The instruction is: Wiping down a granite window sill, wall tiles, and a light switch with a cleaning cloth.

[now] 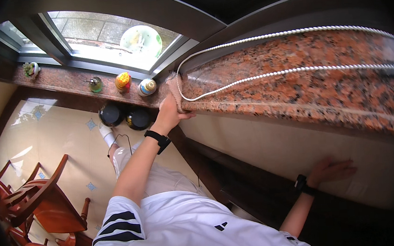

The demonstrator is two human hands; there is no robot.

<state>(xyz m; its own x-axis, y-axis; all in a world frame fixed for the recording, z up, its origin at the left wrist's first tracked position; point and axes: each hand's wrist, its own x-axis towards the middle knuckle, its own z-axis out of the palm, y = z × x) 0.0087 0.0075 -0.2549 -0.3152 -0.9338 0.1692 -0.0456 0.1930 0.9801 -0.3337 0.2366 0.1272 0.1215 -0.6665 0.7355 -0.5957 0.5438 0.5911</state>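
My left hand [170, 112] is at the front edge of the red speckled granite sill [268, 77], where its left and right stretches meet. Its fingers are closed on a pinkish-brown cloth [174, 86] that lies against the stone, with the thumb pointing right below the edge. Right beside the cloth, a white twisted cord [249, 78] loops along the sill and runs off to the right. My right hand [333, 169] is low on the right, in front of the pale wall panel [263, 136]. Its fingers are stretched out with nothing in them, slightly blurred.
On the left sill stand a white-topped can [147, 87], a yellow-and-red container [123, 82], a green glass bottle [95, 84] and a small potted plant [31, 70]. Two dark round jars [111, 114] sit below. Wooden chairs [54, 205] stand at left.
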